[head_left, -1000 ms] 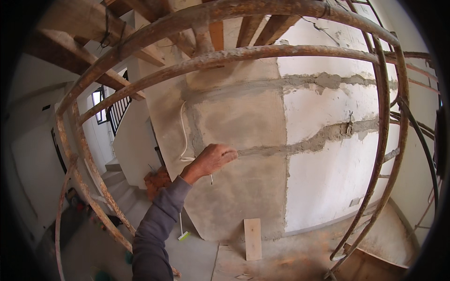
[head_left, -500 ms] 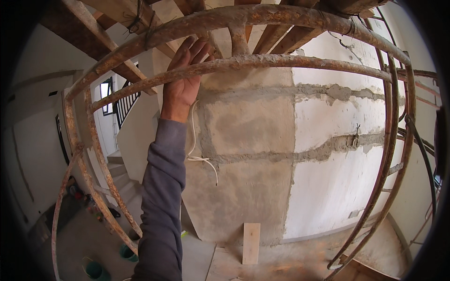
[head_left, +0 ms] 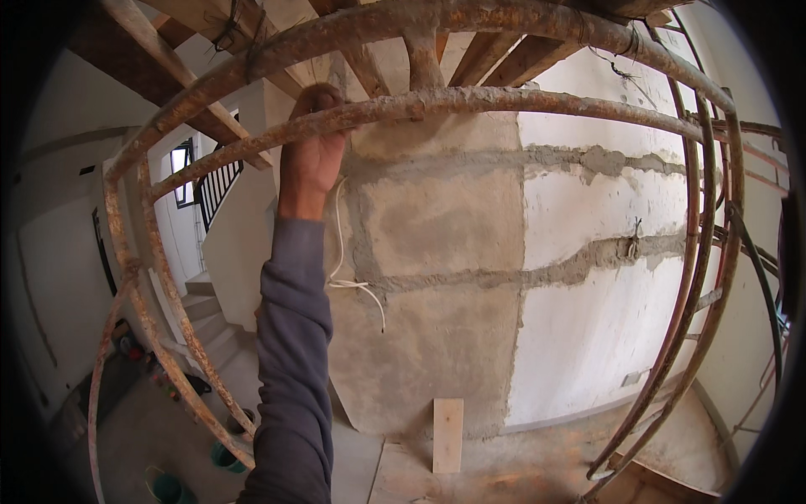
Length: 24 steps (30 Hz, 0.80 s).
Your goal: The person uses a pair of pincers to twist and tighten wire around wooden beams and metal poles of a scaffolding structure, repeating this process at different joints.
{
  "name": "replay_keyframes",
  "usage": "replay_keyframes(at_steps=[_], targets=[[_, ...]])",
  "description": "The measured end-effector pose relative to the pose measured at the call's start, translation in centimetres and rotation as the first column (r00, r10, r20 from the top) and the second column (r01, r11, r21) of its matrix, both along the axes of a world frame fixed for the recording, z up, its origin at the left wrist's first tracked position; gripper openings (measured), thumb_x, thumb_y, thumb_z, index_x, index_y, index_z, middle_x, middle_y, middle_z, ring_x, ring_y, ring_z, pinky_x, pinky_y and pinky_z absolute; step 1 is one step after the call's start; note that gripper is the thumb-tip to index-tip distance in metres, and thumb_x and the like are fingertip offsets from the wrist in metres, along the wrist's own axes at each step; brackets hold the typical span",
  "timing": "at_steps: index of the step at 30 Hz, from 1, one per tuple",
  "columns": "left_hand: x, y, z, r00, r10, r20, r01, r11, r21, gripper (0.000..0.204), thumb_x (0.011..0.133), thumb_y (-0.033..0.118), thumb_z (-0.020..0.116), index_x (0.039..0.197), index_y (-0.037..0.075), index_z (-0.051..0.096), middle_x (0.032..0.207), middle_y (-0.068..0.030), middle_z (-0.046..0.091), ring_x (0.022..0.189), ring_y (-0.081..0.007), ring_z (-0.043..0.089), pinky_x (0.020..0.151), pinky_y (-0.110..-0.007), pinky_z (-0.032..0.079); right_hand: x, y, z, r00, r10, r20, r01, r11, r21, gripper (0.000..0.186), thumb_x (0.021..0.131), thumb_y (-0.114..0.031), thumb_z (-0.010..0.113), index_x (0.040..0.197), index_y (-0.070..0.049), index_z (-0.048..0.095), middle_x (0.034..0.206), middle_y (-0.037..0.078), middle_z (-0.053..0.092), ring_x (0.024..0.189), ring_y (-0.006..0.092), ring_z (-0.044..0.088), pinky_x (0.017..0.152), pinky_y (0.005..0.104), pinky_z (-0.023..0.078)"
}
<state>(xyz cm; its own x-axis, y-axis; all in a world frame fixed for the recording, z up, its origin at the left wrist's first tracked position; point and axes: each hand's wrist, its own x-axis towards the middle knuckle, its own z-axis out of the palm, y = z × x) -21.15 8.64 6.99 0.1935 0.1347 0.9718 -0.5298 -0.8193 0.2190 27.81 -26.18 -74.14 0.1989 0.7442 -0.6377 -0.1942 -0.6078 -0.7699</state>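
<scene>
My left hand [head_left: 311, 164] is raised in a dark grey sleeve and closed round the lower cross pipe [head_left: 495, 101] of a rusty scaffold frame. The fingers curl over the pipe, and the wrist hangs just below it. Above runs the thicker top pipe [head_left: 353, 35] of the same frame, joined to the lower one by a short upright stub [head_left: 424, 63]. Wooden planks [head_left: 361, 67] rest over the top pipe, close above my hand. My right hand is out of view.
Behind the frame stands a wall, part bare cement [head_left: 437, 218] and part white [head_left: 588, 336], with a loose white cable [head_left: 339, 244]. Scaffold legs [head_left: 693, 277] rise at both sides. Below are a board [head_left: 447, 435], green buckets [head_left: 168, 487] and stairs [head_left: 206, 311].
My left hand has gone from stretched fingers behind the pipe to a closed grip round it. The view has shifted slightly, and the forearm stays upright.
</scene>
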Motion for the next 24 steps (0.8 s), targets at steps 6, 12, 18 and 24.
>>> replay_keyframes(at_steps=[6, 12, 18, 24], targets=[[-0.4, 2.1, -12.3, 0.788, 0.534, -0.308, -0.585, 0.804, -0.102, 0.016, 0.095, 0.021, 0.065, 0.095, 0.005, 0.064, 0.072, -0.0019, 0.062, 0.060, -0.0089, 0.056, 0.054, -0.025, 0.047, -0.1, 0.0, -0.4, 1.000, -0.004, -0.010, 0.004, 1.000, 0.002, 0.036, 0.081, -0.014, 0.063, 0.116, -0.004, 0.063, 0.083, 0.006, 0.063, 0.073, 0.0164, 0.061, 0.066, 0.0313, 0.052], [0.9, 4.4, -39.6, 0.434, 0.392, -0.811, -0.718, 0.694, -0.048, 0.014, 0.091, 0.013, 0.065, 0.097, 0.002, 0.069, 0.086, -0.0073, 0.068, 0.070, -0.0135, 0.061, 0.065, -0.032, 0.052, 0.7, 0.5, -0.3, 1.000, 0.029, -0.009, -0.029, 1.000, -0.011, 0.038, 0.080, -0.014, 0.063, 0.116, -0.003, 0.063, 0.083, 0.006, 0.063, 0.073, 0.0160, 0.061, 0.066, 0.0310, 0.052], [3.0, -4.9, -59.2, 0.304, 0.014, -0.953, -0.715, 0.664, -0.218, 0.047, 0.087, 0.027, 0.069, 0.124, 0.001, 0.060, 0.103, -0.0161, 0.070, 0.088, -0.0229, 0.066, 0.082, -0.038, 0.051, 0.4, 1.1, -0.9, 0.999, 0.030, -0.031, -0.030, 1.000, 0.008, 0.039, 0.079, -0.013, 0.063, 0.116, -0.003, 0.063, 0.083, 0.006, 0.063, 0.073, 0.0157, 0.061, 0.066, 0.0307, 0.052], [3.6, -11.9, -67.5, 0.547, -0.128, -0.827, -0.723, 0.427, -0.544, 0.036, 0.092, 0.023, 0.066, 0.118, -0.002, 0.058, 0.099, -0.0119, 0.068, 0.081, -0.0172, 0.063, 0.076, -0.034, 0.052, -0.2, -1.1, -3.0, 0.997, 0.019, -0.081, -0.018, 1.000, 0.022, 0.040, 0.078, -0.013, 0.063, 0.116, -0.003, 0.063, 0.084, 0.006, 0.063, 0.073, 0.0153, 0.061, 0.066, 0.0304, 0.052]])
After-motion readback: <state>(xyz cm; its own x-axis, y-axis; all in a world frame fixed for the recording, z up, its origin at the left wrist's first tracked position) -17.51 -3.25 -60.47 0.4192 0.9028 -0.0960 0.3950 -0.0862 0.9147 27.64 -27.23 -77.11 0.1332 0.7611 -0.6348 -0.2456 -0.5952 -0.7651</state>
